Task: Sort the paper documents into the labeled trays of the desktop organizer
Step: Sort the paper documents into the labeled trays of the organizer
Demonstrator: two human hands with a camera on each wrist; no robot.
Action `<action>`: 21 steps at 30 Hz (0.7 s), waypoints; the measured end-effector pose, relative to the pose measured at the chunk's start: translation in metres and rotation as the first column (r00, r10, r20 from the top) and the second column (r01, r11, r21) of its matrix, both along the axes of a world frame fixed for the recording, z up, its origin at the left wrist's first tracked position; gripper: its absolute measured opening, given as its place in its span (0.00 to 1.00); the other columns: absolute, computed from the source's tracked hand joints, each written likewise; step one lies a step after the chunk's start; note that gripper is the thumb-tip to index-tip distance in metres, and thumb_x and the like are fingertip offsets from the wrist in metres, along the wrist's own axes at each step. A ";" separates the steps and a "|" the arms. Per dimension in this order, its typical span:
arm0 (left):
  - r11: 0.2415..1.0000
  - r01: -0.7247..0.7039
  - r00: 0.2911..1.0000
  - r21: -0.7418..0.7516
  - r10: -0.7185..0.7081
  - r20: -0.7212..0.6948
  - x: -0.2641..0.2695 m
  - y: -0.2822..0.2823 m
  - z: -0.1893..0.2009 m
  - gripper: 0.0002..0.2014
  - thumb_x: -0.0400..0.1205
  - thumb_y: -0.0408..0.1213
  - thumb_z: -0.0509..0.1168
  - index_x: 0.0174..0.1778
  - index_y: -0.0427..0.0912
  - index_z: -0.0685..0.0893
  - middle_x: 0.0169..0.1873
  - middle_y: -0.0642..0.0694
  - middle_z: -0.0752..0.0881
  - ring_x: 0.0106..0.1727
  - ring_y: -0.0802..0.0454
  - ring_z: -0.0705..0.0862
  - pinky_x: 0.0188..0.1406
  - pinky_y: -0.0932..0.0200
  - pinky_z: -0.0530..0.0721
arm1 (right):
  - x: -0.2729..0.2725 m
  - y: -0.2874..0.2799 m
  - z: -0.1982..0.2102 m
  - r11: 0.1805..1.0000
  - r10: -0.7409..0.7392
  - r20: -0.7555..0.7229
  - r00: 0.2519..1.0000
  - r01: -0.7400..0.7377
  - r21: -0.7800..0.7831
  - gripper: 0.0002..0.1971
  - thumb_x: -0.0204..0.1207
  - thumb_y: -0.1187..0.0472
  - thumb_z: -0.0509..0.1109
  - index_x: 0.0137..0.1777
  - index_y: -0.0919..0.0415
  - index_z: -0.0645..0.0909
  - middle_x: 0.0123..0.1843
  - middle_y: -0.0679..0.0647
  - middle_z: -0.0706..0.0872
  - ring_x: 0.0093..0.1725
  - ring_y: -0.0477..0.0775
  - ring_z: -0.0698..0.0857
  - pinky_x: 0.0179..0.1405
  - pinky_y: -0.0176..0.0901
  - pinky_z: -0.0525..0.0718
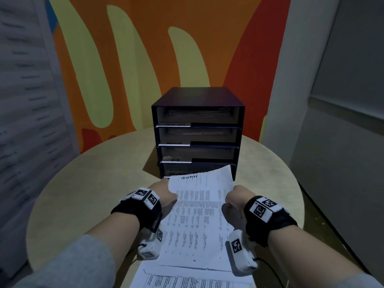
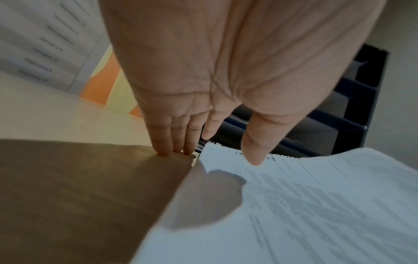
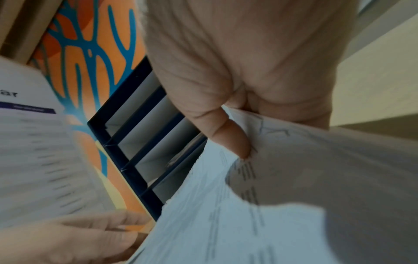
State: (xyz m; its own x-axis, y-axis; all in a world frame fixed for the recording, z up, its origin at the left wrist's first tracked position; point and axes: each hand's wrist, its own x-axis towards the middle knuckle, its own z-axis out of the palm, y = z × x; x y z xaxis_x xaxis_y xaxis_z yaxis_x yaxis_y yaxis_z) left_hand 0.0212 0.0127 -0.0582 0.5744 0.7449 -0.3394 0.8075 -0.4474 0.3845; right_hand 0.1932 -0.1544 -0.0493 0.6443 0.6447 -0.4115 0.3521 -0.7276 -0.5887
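The security sheet (image 1: 199,215), thin and limp, sagged between both hands, its far edge just ahead of the fingers at the desktop organizer (image 1: 197,132)'s lowest tray. The right hand (image 1: 233,204) pinched its edge; the left hand (image 1: 164,196), fingers straight, steadied the opposite side. Two-sided support likely suits it.

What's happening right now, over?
Right hand pinching sheet; left hand open beside it. Sheet's edge at organizer bottom tray. Path clear.
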 end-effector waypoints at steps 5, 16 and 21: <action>0.982 -0.115 0.981 -0.152 0.137 0.139 -0.013 0.004 0.003 0.35 0.83 0.47 0.66 0.83 0.41 0.58 0.69 0.42 0.78 0.62 0.45 0.83 0.63 0.52 0.81 | 0.014 0.001 0.002 0.999 -0.034 -0.031 0.999 0.034 -0.008 0.05 0.79 0.67 0.65 0.53 0.67 0.74 0.46 0.61 0.81 0.46 0.59 0.81 0.39 0.39 0.76; 0.982 -0.107 0.980 -0.157 0.131 0.148 -0.020 0.012 -0.009 0.06 0.82 0.31 0.67 0.41 0.43 0.78 0.41 0.45 0.85 0.43 0.49 0.83 0.36 0.62 0.76 | 0.037 0.015 -0.024 0.994 -0.049 -0.116 0.992 0.060 0.097 0.05 0.68 0.71 0.72 0.44 0.70 0.83 0.39 0.64 0.86 0.44 0.64 0.85 0.43 0.49 0.81; 0.962 -0.154 0.968 -0.224 0.192 0.159 -0.028 0.022 -0.020 0.10 0.82 0.34 0.67 0.36 0.44 0.75 0.40 0.43 0.81 0.40 0.48 0.78 0.44 0.58 0.73 | 0.039 0.012 -0.024 0.992 -0.021 -0.151 0.988 0.039 0.120 0.03 0.69 0.69 0.74 0.35 0.69 0.86 0.33 0.62 0.88 0.37 0.61 0.86 0.45 0.50 0.85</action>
